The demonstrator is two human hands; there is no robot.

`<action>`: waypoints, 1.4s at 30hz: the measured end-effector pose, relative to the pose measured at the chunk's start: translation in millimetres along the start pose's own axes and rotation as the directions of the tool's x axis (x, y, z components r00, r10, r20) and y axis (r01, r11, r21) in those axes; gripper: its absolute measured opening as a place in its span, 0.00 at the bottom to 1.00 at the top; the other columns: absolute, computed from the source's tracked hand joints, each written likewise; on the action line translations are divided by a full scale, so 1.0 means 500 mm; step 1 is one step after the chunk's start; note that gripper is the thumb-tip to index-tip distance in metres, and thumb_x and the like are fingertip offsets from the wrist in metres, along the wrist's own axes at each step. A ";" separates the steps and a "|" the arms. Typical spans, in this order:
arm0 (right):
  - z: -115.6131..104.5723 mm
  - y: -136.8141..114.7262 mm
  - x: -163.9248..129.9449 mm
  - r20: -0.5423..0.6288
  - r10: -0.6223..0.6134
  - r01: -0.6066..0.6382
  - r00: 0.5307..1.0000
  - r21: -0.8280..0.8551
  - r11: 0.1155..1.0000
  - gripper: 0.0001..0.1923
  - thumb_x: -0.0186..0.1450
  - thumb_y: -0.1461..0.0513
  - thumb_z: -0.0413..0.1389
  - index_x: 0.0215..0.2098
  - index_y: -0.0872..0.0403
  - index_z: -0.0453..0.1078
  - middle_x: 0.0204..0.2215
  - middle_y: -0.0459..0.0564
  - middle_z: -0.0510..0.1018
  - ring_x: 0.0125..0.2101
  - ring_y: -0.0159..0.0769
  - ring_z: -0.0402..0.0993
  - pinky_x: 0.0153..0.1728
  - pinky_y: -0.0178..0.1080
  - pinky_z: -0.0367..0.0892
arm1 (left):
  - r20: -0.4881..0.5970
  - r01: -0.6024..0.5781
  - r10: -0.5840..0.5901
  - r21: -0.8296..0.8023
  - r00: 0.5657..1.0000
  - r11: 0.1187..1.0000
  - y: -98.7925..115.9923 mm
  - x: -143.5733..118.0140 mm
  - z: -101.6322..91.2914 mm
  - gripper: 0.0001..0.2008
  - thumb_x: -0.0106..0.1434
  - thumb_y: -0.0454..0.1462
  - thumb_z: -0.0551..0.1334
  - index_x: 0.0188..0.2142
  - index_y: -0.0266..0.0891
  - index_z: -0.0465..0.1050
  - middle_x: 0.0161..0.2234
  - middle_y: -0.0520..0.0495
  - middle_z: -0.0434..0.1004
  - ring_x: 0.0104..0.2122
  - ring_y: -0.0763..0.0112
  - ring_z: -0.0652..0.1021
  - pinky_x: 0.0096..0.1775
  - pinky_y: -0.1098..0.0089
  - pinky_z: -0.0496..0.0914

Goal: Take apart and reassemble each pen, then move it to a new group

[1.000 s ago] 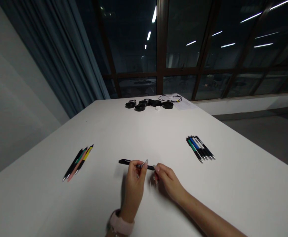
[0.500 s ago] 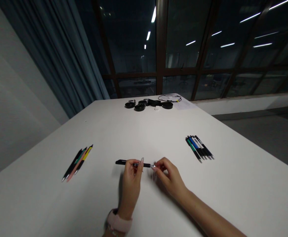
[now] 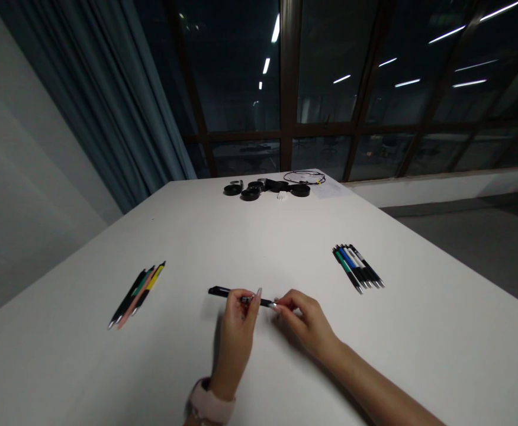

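Black slim plastic pen [image 3: 223, 291] was held just above the white rectangular table [image 3: 418, 331], near its front middle. No container was seen on the table; everything lay loose on the bare surface. The pen's long axis ran almost level from left to right, with its free end pointing left and its other end hidden between the two hands. The left hand [image 3: 236, 331] was pinched closed around the pen's middle, thumb and fingers pressed on the barrel. The right hand [image 3: 307, 322] was closed with its fingertips [image 3: 279, 306] on the pen's right end; which end of the pen that was could not be told. A fan of dark, pink and yellow pens [image 3: 137, 291] lay well to the left, and a row of green, blue and black click pens [image 3: 357, 267] lay well to the right. Black round discs and a coiled cable [image 3: 276, 186] were set at the far edge.
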State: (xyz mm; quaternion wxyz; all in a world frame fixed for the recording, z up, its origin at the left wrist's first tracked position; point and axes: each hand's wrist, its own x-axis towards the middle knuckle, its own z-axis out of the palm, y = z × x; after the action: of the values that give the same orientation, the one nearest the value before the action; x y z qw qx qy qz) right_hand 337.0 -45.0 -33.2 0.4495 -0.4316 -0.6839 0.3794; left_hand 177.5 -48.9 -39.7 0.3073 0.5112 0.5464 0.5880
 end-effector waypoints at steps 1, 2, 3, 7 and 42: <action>0.004 0.001 0.002 0.004 0.048 -0.048 0.999 0.045 0.998 0.18 0.67 0.49 0.54 0.29 0.53 0.72 0.26 0.48 0.77 0.27 0.34 0.71 0.30 0.36 0.64 | 0.002 -0.013 0.013 0.020 1.000 1.000 -0.001 -0.001 -0.001 0.14 0.62 0.49 0.63 0.34 0.42 0.65 0.26 0.55 0.68 0.26 0.72 0.72 0.29 0.72 0.67; 0.008 0.002 0.004 0.014 0.105 -0.106 0.994 0.107 0.989 0.21 0.66 0.46 0.54 0.27 0.53 0.71 0.23 0.47 0.76 0.25 0.33 0.70 0.28 0.35 0.63 | 0.001 -0.027 0.027 0.044 1.000 0.999 -0.002 -0.002 -0.002 0.14 0.62 0.49 0.63 0.34 0.42 0.65 0.26 0.54 0.69 0.27 0.72 0.72 0.30 0.72 0.68; 0.013 0.004 0.007 0.037 0.167 -0.171 0.985 0.182 0.968 0.24 0.65 0.43 0.53 0.25 0.53 0.69 0.21 0.46 0.74 0.23 0.32 0.69 0.26 0.34 0.62 | 0.002 -0.040 0.040 0.073 0.999 0.996 -0.003 -0.002 -0.003 0.14 0.62 0.49 0.63 0.34 0.42 0.66 0.27 0.53 0.70 0.27 0.71 0.72 0.30 0.71 0.68; 0.027 0.008 0.021 0.219 0.335 -0.398 0.916 0.405 0.823 0.33 0.56 0.33 0.54 0.20 0.53 0.66 0.15 0.43 0.69 0.16 0.28 0.63 0.21 0.33 0.60 | 0.025 -0.080 0.077 0.195 0.997 0.978 -0.007 -0.003 -0.007 0.13 0.62 0.48 0.62 0.34 0.42 0.67 0.27 0.53 0.71 0.27 0.70 0.72 0.30 0.70 0.68; 0.017 -0.009 0.003 0.099 0.149 -0.156 0.984 0.072 0.985 0.22 0.68 0.43 0.49 0.31 0.52 0.64 0.23 0.43 0.70 0.24 0.32 0.65 0.27 0.34 0.59 | 0.054 -0.015 0.009 0.124 0.999 0.992 -0.006 -0.002 -0.003 0.13 0.64 0.48 0.60 0.36 0.42 0.66 0.27 0.53 0.71 0.28 0.70 0.74 0.31 0.70 0.68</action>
State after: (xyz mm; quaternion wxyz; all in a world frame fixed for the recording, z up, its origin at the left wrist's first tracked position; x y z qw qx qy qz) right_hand 327.5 -46.2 -31.4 0.4033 -0.4464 -0.6535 0.4593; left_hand 175.6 -49.5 -42.6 0.2857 0.5481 0.5705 0.5408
